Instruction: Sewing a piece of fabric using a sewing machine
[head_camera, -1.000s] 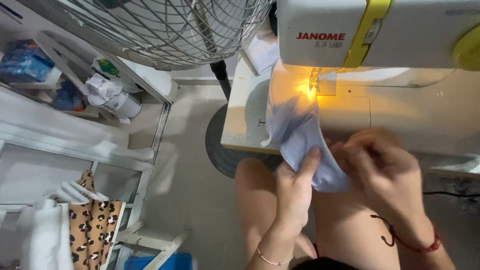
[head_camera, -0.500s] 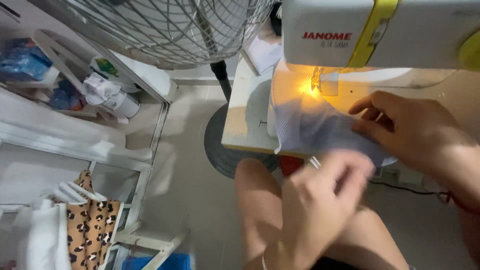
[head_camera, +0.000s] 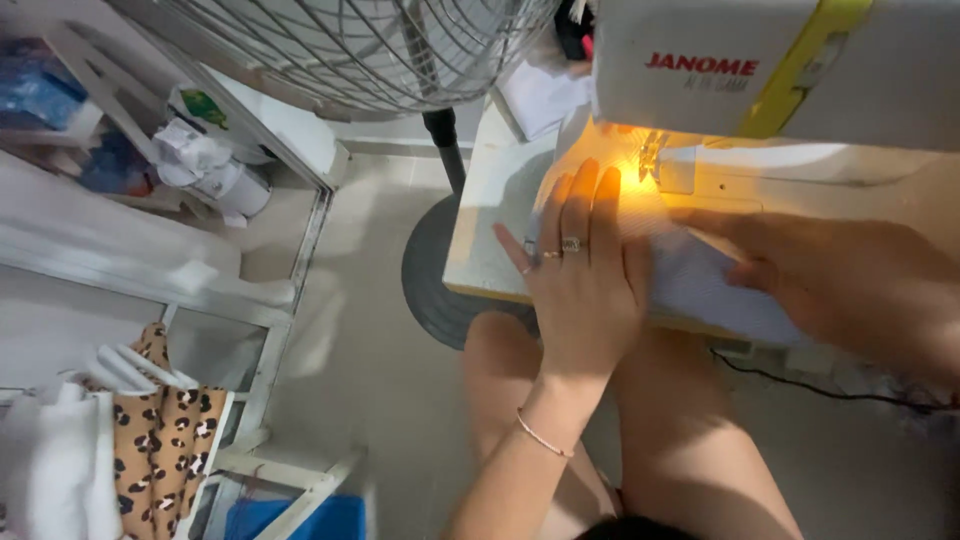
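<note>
A pale blue-white piece of fabric (head_camera: 700, 285) lies flat on the sewing table (head_camera: 490, 230) under the lit needle area (head_camera: 652, 152) of a white sewing machine (head_camera: 780, 70). My left hand (head_camera: 585, 275) presses flat on the fabric's left part, fingers spread and pointing toward the needle, rings on two fingers. My right hand (head_camera: 830, 275) lies flat on the fabric's right part, fingers pointing left toward the presser foot. Neither hand grips anything.
A large standing fan (head_camera: 370, 50) with a round dark base (head_camera: 440, 280) stands left of the table. White shelving (head_camera: 150, 270) at the left holds bags, white cloth and a leopard-print fabric (head_camera: 155, 440). A black cable (head_camera: 830, 390) runs below the table.
The fabric was held up bunched in both hands in front of the table. Now it lies spread flat under the needle with both palms pressing on it.
</note>
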